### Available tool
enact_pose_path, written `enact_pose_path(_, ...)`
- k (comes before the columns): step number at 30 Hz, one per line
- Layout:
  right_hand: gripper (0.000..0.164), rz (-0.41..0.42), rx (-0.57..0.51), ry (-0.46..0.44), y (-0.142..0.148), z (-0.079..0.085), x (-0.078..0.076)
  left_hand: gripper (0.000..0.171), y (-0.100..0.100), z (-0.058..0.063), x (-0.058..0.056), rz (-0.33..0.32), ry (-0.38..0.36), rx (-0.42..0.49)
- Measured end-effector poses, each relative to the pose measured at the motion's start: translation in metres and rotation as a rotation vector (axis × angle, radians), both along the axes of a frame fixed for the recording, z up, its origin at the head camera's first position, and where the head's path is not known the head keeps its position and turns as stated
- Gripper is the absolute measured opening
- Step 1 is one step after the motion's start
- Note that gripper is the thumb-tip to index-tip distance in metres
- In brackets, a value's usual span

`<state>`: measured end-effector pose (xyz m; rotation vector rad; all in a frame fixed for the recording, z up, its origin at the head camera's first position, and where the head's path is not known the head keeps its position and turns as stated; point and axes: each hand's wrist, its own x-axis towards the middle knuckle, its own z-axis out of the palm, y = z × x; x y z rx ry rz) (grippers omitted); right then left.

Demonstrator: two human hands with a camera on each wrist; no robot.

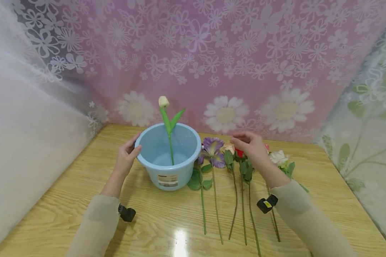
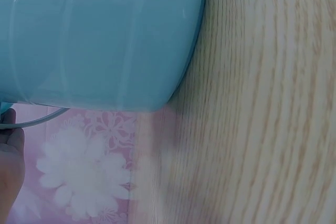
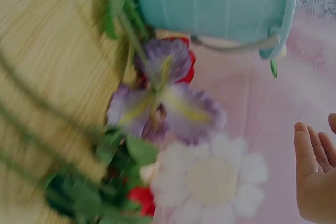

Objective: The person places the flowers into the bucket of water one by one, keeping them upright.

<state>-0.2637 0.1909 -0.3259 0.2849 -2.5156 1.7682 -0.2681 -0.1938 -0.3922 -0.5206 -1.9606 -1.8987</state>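
Note:
A light blue bucket [image 1: 168, 175] stands upright on the table. One cream tulip [image 1: 163, 102] with green leaves leans inside it, its bloom above the rim. At the bucket's left side my left hand [image 1: 127, 153] grips the rim, thumb over the edge and fingers outside. My right hand [image 1: 252, 148] hovers above the flower heads right of the bucket, fingers loosely bent and holding nothing; the right wrist view shows its fingers [image 3: 310, 148] apart from the flowers. Nearest to it are a red flower [image 1: 239, 152], a peach flower [image 1: 228, 148] and a purple iris [image 1: 213, 151].
A white rose [image 1: 278, 157] lies farther right, with a pink bloom partly hidden behind the right hand. Several green stems [image 1: 242, 214] stretch toward the table's front. A pink flowered curtain [image 1: 193, 71] hangs behind the wooden table [image 1: 161, 225].

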Motion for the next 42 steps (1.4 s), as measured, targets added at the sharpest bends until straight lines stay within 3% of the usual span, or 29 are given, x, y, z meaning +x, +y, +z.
enact_pose_path(4, 0.045, -0.030, 0.052, -0.007, 0.024, -0.005, 0.005, 0.044, 0.000, 0.000, 0.000, -0.002, 0.008, -0.002)
enact_pose_path(12, 0.050, -0.063, 0.016, -0.049, 0.068, -0.012, 0.019, 0.044, -0.002, -0.002, 0.001, -0.020, 0.001, 0.017)
enact_pose_path(17, 0.051, -0.104, 0.074, -0.059, 0.097, -0.021, 0.027, 0.044, -0.004, -0.003, 0.003, -0.027, 0.004, 0.023)
enact_pose_path(18, 0.050, -0.120, 0.069, -0.049, 0.112, -0.037, 0.019, 0.044, -0.003, -0.001, 0.005, -0.026, 0.003, 0.022)
enact_pose_path(19, 0.051, -0.134, 0.086, -0.056, 0.120, -0.042, 0.019, 0.044, -0.003, -0.001, 0.006, -0.025, 0.003, 0.021)
enact_pose_path(21, 0.052, -0.154, 0.061, -0.044, 0.152, -0.074, 0.003, 0.044, -0.003, -0.001, 0.006, -0.022, 0.005, 0.020)
enact_pose_path(24, 0.044, -0.121, -0.042, -0.041, 0.194, -0.106, -0.012, 0.044, -0.002, 0.000, 0.005, -0.016, 0.010, 0.020)
enact_pose_path(26, 0.043, -0.111, -0.065, -0.063, 0.206, -0.109, -0.009, 0.043, -0.003, -0.002, 0.003, -0.016, 0.019, 0.023)
enact_pose_path(28, 0.038, -0.133, -0.057, -0.085, 0.202, -0.095, 0.003, 0.043, -0.002, -0.002, 0.002, -0.019, 0.025, 0.032)
enact_pose_path(30, 0.045, -0.175, 0.039, -0.084, 0.196, -0.087, 0.012, 0.043, -0.002, -0.002, 0.001, -0.020, 0.029, 0.038)
enact_pose_path(35, 0.053, -0.160, 0.178, -0.067, 0.171, -0.057, 0.041, 0.044, -0.002, -0.003, 0.002, -0.020, 0.027, 0.041)
enact_pose_path(42, 0.055, -0.153, 0.296, -0.145, 0.171, -0.065, 0.053, 0.044, 0.000, -0.003, 0.002, -0.026, 0.014, 0.022)
